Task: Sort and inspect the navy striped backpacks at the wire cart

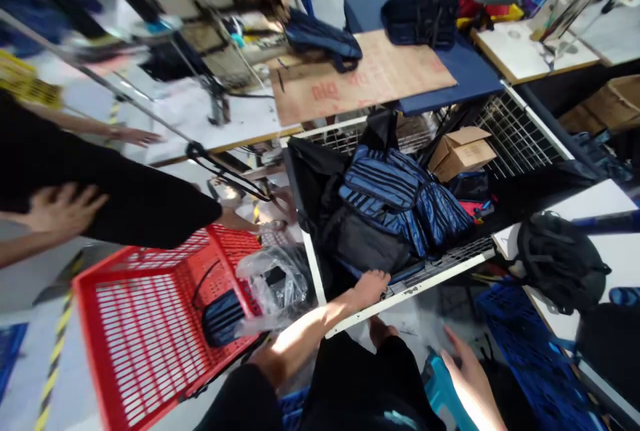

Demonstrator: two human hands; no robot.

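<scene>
My left hand (371, 289) is at the near white rim of a wire cart (420, 284), its fingers curled over the rim. Inside the cart, just beyond that hand, lies a blue and black striped backpack (385, 184) on black lining. A small cardboard box (463, 153) sits behind the backpack. Low on the right, my right hand (467, 367) has its fingers stretched out, slightly blurred, and holds nothing visible. It is beside a teal plastic piece (447, 394), possibly a stool; whether they touch is unclear.
A red basket (145, 331) with a striped piece stands left of the cart. Another person's hand (65, 207) touches a black panel (135, 197). Blue crates (530, 351) and a table with a black bag (560, 261) are on the right. Behind is a cardboard-covered table (360, 81).
</scene>
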